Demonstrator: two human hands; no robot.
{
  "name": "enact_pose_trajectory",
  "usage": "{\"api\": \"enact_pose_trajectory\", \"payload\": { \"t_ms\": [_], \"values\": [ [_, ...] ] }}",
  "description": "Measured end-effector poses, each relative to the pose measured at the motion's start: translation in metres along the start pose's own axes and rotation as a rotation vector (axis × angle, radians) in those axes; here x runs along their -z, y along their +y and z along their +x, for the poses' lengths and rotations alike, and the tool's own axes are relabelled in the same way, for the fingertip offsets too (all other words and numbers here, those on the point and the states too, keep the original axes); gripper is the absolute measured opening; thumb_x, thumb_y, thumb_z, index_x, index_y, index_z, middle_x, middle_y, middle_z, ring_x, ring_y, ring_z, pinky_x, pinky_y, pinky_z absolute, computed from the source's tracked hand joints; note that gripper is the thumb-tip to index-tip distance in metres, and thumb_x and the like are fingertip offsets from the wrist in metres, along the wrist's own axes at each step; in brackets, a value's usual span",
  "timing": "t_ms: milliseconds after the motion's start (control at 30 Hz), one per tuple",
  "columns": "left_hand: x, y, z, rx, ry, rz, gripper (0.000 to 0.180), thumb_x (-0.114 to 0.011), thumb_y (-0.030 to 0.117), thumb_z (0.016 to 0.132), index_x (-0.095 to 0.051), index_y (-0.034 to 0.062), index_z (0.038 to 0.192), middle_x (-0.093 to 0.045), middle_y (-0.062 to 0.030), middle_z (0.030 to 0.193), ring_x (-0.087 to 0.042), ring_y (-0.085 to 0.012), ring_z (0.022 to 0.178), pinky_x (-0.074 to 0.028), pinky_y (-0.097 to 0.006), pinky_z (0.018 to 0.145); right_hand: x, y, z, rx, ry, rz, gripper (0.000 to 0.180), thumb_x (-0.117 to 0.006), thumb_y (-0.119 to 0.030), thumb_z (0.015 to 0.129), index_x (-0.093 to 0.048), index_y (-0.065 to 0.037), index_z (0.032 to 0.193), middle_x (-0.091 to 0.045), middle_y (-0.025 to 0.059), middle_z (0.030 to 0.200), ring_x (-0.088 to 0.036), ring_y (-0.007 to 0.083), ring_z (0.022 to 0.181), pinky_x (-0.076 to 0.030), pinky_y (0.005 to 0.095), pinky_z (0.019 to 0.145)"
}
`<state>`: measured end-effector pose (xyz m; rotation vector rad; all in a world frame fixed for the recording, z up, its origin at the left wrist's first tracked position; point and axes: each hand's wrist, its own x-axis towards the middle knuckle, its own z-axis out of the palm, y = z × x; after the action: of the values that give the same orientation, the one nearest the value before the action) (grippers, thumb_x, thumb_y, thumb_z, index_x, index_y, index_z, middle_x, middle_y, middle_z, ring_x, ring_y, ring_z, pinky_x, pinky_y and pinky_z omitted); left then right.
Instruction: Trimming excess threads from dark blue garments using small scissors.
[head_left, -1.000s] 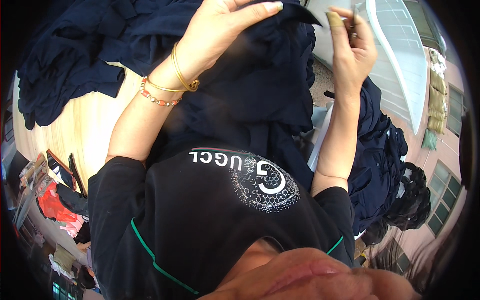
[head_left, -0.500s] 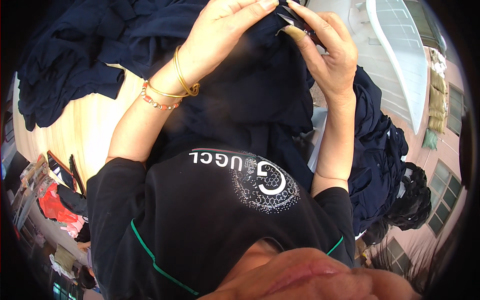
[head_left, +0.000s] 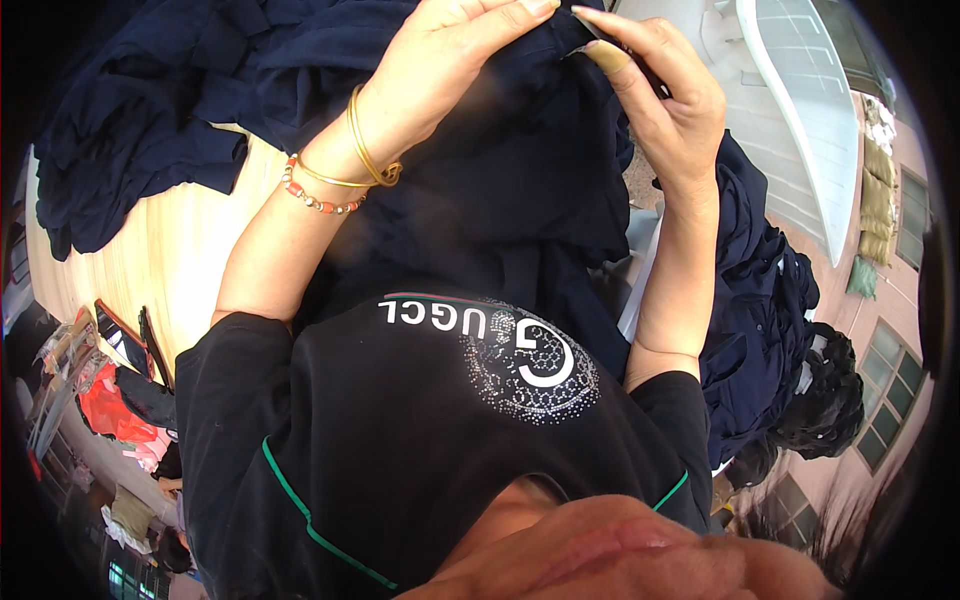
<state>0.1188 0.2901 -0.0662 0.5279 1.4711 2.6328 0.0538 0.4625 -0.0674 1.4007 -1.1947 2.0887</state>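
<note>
My left hand [head_left: 450, 55], with gold bangles and a bead bracelet at the wrist, pinches the upper edge of a dark navy garment [head_left: 520, 200] held up in front of me. My right hand [head_left: 665, 105] meets it at the top. Its thumb and fingers grip the same edge of cloth. A small dark tool may sit in the right fingers, but it is too hidden to tell. The garment hangs down over my chest between both forearms.
More navy garments are heaped at the upper left [head_left: 140, 140] on a pale wooden table [head_left: 150, 270]. Another dark pile [head_left: 770, 320] lies to my right. A white curved structure [head_left: 790, 110] stands at the upper right.
My right hand has come in from the right and down onto the cloth edge, joining the left hand. The left hand has barely shifted.
</note>
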Motion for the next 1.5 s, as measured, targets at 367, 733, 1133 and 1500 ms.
{"api": "enact_pose_trajectory", "payload": {
  "t_ms": [367, 733, 1133, 1500],
  "values": [
    [0.009, -0.015, 0.004, -0.200, -0.224, 0.038, 0.021, -0.060, 0.016, 0.106, -0.070, 0.0014, 0.117, -0.070, 0.0023, 0.108, -0.061, -0.0038, 0.097, -0.047, -0.019, 0.089, 0.072, -0.066, 0.007, -0.737, 0.198, -0.527, 0.019, -0.074, -0.003, 0.095, -0.073, -0.001, 0.113, -0.073, 0.0032, 0.095, -0.064, 0.0057, 0.078, -0.047, 0.0169, 0.068],
    [0.003, -0.012, -0.006, 0.228, 0.143, -0.149, 0.018, -0.060, 0.009, 0.105, -0.069, 0.0005, 0.117, -0.070, 0.0020, 0.108, -0.061, -0.0035, 0.097, -0.048, -0.018, 0.088, 0.003, -0.082, 0.042, -0.678, -0.470, -0.949, 0.037, -0.082, -0.004, 0.082, -0.075, -0.004, 0.118, -0.059, 0.0049, 0.085, -0.054, 0.0142, 0.069, -0.041, 0.0255, 0.062],
    [0.007, -0.031, 0.003, -0.359, -0.139, 0.233, 0.019, -0.057, 0.012, 0.106, -0.069, -0.0021, 0.113, -0.066, 0.0047, 0.099, -0.055, -0.0030, 0.092, -0.046, -0.020, 0.083, 0.018, -0.072, 0.031, -0.489, -0.598, -0.975, 0.034, -0.080, 0.000, 0.084, -0.076, -0.004, 0.118, -0.062, 0.0039, 0.082, -0.058, 0.0135, 0.071, -0.044, 0.0256, 0.062],
    [0.008, -0.004, -0.003, 0.291, 0.181, -0.460, 0.020, -0.055, 0.018, 0.108, -0.068, 0.0043, 0.115, -0.074, -0.0052, 0.109, -0.072, -0.0162, 0.098, -0.058, -0.032, 0.090, -0.007, -0.083, 0.043, -0.521, -0.454, -0.951, 0.031, -0.082, -0.001, 0.081, -0.078, -0.003, 0.112, -0.061, 0.0074, 0.076, -0.058, 0.0182, 0.066, -0.043, 0.0291, 0.058]
  ]
}}
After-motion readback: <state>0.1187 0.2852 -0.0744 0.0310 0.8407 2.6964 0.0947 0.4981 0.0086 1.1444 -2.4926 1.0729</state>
